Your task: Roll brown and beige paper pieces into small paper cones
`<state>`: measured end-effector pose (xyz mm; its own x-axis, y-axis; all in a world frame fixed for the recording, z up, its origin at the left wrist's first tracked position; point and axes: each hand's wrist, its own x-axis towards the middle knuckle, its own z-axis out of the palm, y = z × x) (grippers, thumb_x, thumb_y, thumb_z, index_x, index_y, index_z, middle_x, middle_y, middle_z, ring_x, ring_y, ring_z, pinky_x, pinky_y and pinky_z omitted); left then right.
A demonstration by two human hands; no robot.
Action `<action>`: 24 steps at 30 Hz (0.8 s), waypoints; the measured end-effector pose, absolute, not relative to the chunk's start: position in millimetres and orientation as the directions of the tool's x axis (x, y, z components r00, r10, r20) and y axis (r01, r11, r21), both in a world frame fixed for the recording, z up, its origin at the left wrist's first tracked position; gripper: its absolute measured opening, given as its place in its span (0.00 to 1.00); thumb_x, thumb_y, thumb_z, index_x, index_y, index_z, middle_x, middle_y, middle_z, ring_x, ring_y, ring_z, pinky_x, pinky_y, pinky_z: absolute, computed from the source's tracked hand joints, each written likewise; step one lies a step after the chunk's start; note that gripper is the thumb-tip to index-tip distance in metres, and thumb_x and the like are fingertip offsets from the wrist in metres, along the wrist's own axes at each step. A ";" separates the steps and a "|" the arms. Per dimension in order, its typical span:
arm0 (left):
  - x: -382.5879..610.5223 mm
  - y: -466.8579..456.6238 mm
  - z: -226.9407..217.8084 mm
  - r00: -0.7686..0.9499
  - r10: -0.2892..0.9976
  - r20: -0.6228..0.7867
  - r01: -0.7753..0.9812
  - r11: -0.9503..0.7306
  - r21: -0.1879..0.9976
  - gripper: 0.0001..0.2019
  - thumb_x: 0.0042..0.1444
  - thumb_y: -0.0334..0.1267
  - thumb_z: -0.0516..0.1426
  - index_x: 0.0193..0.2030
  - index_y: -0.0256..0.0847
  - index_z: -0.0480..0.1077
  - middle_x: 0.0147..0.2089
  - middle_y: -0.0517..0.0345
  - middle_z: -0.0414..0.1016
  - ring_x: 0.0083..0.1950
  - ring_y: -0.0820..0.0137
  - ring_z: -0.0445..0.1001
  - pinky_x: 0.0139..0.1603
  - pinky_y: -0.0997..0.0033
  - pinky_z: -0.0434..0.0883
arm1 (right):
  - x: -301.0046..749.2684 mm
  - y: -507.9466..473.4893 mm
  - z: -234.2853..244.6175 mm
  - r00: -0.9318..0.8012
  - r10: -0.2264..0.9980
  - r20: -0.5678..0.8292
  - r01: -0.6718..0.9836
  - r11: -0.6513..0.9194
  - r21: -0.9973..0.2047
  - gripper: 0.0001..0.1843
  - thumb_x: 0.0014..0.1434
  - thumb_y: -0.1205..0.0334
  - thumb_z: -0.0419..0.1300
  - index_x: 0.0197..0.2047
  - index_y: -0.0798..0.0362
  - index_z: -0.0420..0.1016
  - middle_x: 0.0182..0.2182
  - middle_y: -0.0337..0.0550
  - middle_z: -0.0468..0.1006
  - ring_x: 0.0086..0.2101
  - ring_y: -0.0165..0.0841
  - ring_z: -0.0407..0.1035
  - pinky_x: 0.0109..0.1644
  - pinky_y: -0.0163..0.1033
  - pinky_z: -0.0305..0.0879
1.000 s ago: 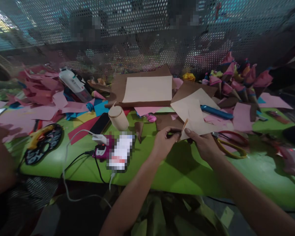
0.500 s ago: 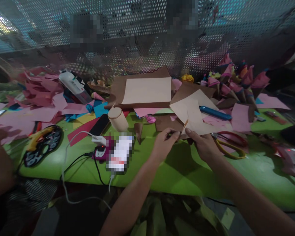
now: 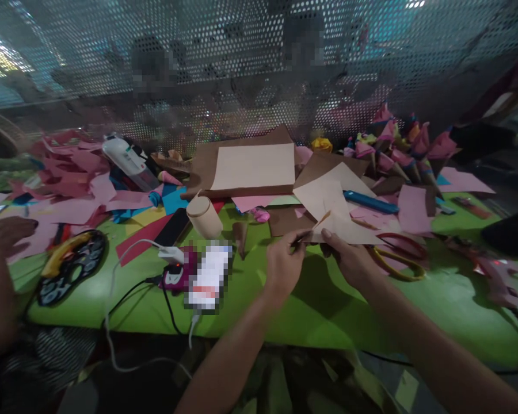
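Just above the green table, my left hand (image 3: 286, 259) pinches one end of a small piece of brown paper (image 3: 316, 232). My right hand (image 3: 344, 256) grips the opposite side of it, thumb on top and fingers underneath. The paper looks partly folded or curled, with a raised edge; its exact shape is hard to make out against the pale sheets behind. To the left of my left hand lies a small brown paper cone (image 3: 240, 237). Scissors (image 3: 399, 269) with red and yellow handles rest beside my right wrist.
Cream sheets (image 3: 254, 167) and a blue cutter (image 3: 370, 201) lie behind my hands. Paper flowers (image 3: 397, 149) crowd the back right. A pink glue gun (image 3: 494, 270) sits right. Left are a tape roll (image 3: 204, 217), a charging phone (image 3: 209, 276), cables and another person's hand (image 3: 11, 233).
The view has shifted slightly. My hands have turned a little, with the brown paper still between them. The other person's hand at the left has come further into view.
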<state>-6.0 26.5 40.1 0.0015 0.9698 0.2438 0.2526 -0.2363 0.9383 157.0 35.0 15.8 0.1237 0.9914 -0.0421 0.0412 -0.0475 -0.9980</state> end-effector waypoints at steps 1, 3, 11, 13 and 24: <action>-6.8 26.7 40.2 -0.030 0.962 0.273 0.260 -0.256 0.931 0.16 0.57 0.22 0.57 0.47 0.43 0.80 0.45 0.56 0.85 0.45 0.67 0.83 0.52 0.65 0.78 | 155.0 35.1 17.4 0.112 0.993 -0.039 0.020 -0.041 -0.999 0.23 0.51 0.37 0.68 0.27 0.50 0.73 0.24 0.39 0.75 0.26 0.34 0.67 0.30 0.40 0.64; -10.0 27.8 40.3 -0.100 0.937 0.334 0.259 -0.300 0.918 0.16 0.57 0.22 0.56 0.45 0.42 0.80 0.44 0.56 0.85 0.45 0.68 0.83 0.50 0.67 0.79 | 151.3 35.9 21.3 0.088 0.995 -0.053 -0.046 -0.049 -0.998 0.22 0.50 0.39 0.69 0.29 0.50 0.74 0.26 0.39 0.76 0.27 0.33 0.67 0.30 0.39 0.65; -26.5 32.9 45.6 -0.224 0.795 0.564 0.370 -0.466 0.804 0.16 0.58 0.22 0.56 0.44 0.42 0.81 0.42 0.56 0.85 0.43 0.69 0.83 0.47 0.70 0.79 | 180.9 54.2 38.9 0.251 0.965 -0.072 -0.247 -0.008 -0.969 0.20 0.43 0.43 0.72 0.29 0.49 0.76 0.24 0.38 0.75 0.23 0.30 0.65 0.22 0.35 0.61; -27.3 33.0 45.7 -0.180 0.765 0.619 0.397 -0.519 0.757 0.16 0.58 0.22 0.55 0.45 0.42 0.80 0.43 0.56 0.85 0.44 0.69 0.83 0.49 0.69 0.79 | 190.4 57.3 44.3 0.320 0.947 0.008 -0.155 0.060 -0.986 0.18 0.46 0.44 0.71 0.34 0.47 0.77 0.31 0.38 0.78 0.26 0.30 0.68 0.25 0.34 0.64; -23.9 28.2 43.8 0.106 0.761 0.640 0.455 -0.610 0.649 0.17 0.61 0.23 0.53 0.47 0.44 0.79 0.46 0.55 0.85 0.48 0.69 0.82 0.52 0.66 0.79 | 178.3 47.4 52.0 -0.088 0.993 -0.085 -0.015 -0.086 -0.996 0.27 0.41 0.43 0.75 0.39 0.51 0.80 0.33 0.42 0.81 0.30 0.34 0.73 0.32 0.39 0.70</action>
<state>-23.9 28.2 43.8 0.1057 0.7607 0.6405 0.4552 -0.6096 0.6489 178.3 47.4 52.0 -0.0878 0.9925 -0.0847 -0.0147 -0.0863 -0.9962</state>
